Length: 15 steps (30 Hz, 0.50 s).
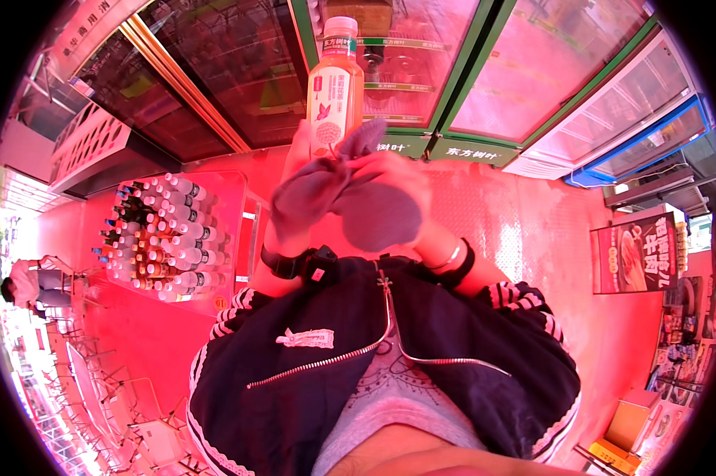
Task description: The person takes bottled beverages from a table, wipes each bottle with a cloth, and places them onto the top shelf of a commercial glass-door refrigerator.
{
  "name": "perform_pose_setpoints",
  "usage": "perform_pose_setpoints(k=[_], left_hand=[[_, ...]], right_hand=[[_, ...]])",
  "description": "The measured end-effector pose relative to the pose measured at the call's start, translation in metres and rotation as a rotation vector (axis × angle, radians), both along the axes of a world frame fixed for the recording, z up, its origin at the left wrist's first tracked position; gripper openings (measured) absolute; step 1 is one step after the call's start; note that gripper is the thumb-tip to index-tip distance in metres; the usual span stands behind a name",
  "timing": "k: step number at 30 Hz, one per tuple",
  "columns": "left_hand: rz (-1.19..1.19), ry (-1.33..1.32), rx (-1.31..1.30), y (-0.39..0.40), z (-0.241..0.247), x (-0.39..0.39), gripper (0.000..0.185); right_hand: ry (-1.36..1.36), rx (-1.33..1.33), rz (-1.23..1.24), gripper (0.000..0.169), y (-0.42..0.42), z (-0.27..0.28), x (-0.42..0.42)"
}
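Observation:
A plastic tea bottle (334, 89) with a pinkish cap and a printed label stands upright in my left hand (297, 149), whose fingers wrap its lower part. Dark grey cloth (382, 217) hangs in folds in front of the bottle, over both hands. My right hand (402, 178) is closed on this cloth at the bottle's lower right side; part of the hand is blurred. The cloth hides the bottle's base and some fingers.
Many capped bottles (197, 229) stand on a red table (236, 196) at the left. Green-framed glass-door fridges (474, 152) line the far side. A poster board (635, 256) is at the right. Folding chairs (161, 440) and a seated person (30, 282) are at the far left.

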<state>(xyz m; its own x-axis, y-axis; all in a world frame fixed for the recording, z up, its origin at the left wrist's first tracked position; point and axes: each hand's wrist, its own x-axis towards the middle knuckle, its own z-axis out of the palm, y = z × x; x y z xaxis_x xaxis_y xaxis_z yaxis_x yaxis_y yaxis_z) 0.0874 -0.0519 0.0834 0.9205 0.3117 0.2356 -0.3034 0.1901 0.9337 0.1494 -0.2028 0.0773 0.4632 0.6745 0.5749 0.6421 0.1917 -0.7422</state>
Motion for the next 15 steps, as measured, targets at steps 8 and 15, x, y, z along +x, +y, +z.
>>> perform_pose_setpoints(k=[8, 15], left_hand=[[-0.287, 0.082, -0.363, 0.024, -0.036, 0.024, 0.072], [-0.171, 0.102, -0.435, -0.007, 0.013, 0.018, 0.082]], right_hand=[[0.392, 0.245, -0.552, 0.025, -0.023, 0.081, 0.041], [-0.42, 0.139, -0.408, 0.057, 0.042, 0.05, 0.036]])
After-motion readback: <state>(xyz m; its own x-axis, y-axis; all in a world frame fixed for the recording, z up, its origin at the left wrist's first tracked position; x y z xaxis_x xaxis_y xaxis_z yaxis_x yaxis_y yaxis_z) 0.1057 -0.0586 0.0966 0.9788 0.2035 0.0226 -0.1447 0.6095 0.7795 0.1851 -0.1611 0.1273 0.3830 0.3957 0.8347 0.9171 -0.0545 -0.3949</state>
